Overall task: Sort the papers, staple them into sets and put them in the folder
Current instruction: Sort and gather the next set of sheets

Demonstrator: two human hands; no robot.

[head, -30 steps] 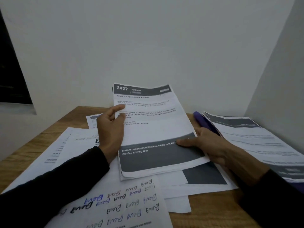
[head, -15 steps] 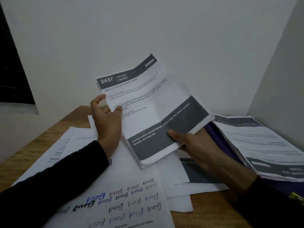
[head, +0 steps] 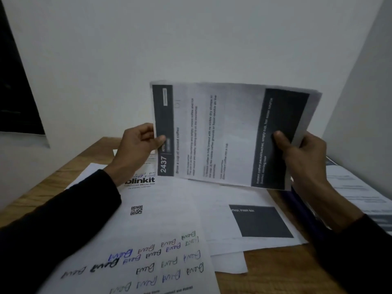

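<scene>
Both hands, left (head: 135,145) and right (head: 301,153), pinch the paper set (head: 231,132) by its short edges, sideways above the paper-strewn tabletop (head: 273,274).

Both hands — left hand (head: 137,143), right hand (head: 301,153) — hold sheets (head: 231,134) sideways above table (head: 275,272).

matt printed paper sheets (head: 231,134), grained wood table (head: 273,279) (satin sheen)

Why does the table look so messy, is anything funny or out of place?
The loose papers lie overlapping and crooked across the table, unsorted. The held sheets are turned sideways between both hands, left hand and right hand. Nothing looks torn or spilled.
</scene>
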